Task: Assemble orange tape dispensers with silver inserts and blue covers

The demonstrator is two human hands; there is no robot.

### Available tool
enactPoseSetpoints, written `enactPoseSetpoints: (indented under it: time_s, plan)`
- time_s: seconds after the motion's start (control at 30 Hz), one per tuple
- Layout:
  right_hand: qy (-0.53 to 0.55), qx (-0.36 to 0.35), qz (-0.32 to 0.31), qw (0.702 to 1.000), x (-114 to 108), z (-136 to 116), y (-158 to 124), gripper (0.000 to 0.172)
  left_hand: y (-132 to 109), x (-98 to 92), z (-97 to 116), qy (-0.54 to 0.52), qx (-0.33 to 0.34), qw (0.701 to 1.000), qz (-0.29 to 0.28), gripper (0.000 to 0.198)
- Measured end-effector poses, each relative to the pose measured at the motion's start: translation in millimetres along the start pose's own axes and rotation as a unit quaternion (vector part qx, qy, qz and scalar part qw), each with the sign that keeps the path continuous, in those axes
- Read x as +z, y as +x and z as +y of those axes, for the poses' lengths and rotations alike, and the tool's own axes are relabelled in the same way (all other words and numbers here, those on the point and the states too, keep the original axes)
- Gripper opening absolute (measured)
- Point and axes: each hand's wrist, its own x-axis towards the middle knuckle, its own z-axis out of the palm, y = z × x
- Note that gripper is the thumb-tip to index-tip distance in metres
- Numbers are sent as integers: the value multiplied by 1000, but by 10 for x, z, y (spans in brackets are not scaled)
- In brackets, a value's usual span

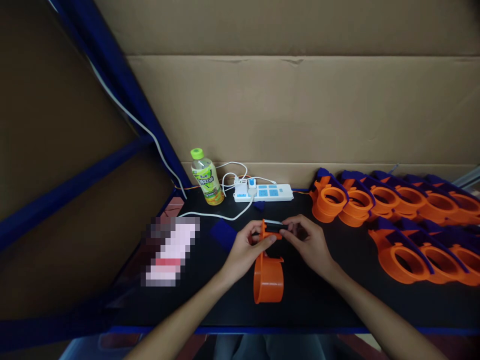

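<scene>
My left hand [243, 250] is closed around the upper arm of an orange plastic part with a wide ring [270, 282] hanging below. My right hand [310, 245] pinches the right end of a small black piece with a pale toothed edge [273, 226]. The black piece lies crosswise against the top of the orange part, between both hands. My fingers hide where the two meet. Just left of my left hand, a dark blue flat piece [224, 234] lies on the black tabletop [232, 312].
Rows of similar orange ring parts with blue pieces [405, 262] fill the right side. At the back stand a white power strip [275, 192] with cables and a drink bottle [207, 181]. A pixelated item [172, 252] is at left. Cardboard [300, 110] walls the rear.
</scene>
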Motion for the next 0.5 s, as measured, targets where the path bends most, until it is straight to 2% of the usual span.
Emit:
enactPoseSetpoints:
  time_s: [0.1,0.23,0.33,0.4,0.5]
  plan:
    - [20,-9,-20,1000,33,-38,-45,21,6,-2,-10,17,1,1000,2,36]
    - [63,-8,-45,997,92,-21,-86,24,13,-3,-5,34,-4,999,39,33]
    - [83,23,-20,996,159,129,-55,22,13,-6,-11,18,-22,999,40,31]
    - [8,1,-7,1000,207,267,17,21,13,-9,-28,8,-35,999,33,30]
    - [-161,-83,-51,982,275,432,207,27,18,-12,-63,3,-41,999,28,30]
